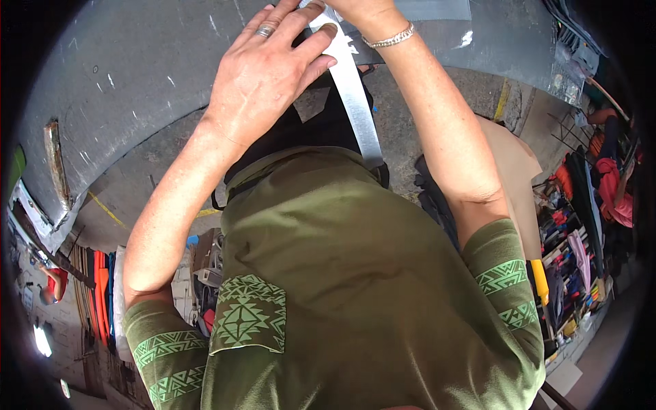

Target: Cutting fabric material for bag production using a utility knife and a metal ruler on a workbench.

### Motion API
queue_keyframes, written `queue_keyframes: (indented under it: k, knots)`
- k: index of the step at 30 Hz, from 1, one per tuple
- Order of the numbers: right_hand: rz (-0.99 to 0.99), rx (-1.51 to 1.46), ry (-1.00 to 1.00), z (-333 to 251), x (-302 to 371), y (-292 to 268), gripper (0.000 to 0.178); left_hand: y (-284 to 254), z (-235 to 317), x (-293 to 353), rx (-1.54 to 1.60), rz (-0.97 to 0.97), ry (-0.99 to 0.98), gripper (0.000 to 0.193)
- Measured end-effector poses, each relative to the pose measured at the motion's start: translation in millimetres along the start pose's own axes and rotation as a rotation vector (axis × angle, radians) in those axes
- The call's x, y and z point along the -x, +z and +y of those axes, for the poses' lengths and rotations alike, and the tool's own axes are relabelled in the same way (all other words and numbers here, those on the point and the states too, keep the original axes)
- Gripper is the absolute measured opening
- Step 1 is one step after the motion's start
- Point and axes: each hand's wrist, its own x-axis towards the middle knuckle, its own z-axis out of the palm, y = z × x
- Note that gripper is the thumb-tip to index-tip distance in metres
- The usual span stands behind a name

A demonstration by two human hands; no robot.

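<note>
A long flat metal ruler (357, 109) runs from the top edge of the view over the table's near edge, its free end pointing at my waist. Across its upper part lies my left hand (270, 58), fingers spread and fingertips pressing on the metal, with the thumb tip at its edge. A ring circles one finger. My right hand (362, 8) is beside the ruler's far part, at the top edge. Only its wrist side shows; the fingers and anything in them are out of view.
The grey worktable (150, 61) has a curved-looking near edge and scattered white marks. A paler flat sheet (437, 8) lies at its far right. A worn wooden strip (57, 164) is on the left. Colourful piled fabrics (567, 253) stand at right, with orange rolls (101, 294) at lower left.
</note>
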Motion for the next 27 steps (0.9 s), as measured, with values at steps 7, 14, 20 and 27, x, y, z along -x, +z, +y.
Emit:
queue_keyframes:
  k: [7,14,20,27]
  knots:
    - [-0.025,-0.141,-0.135,7,-5,5,0.051,67,-20,-10,0.34,0.787,0.244,0.033]
    - [-0.019,-0.168,-0.114,-1,-9,4,0.053,4,-3,4,0.026,0.027,-0.01,0.034]
    - [0.188,-0.046,0.404,-25,-9,5,0.052,16,-9,6,0.084,0.029,0.022,0.049]
    - [0.055,0.164,-0.321,-84,37,-50,0.044,22,-10,10,0.035,0.15,-0.002,0.032]
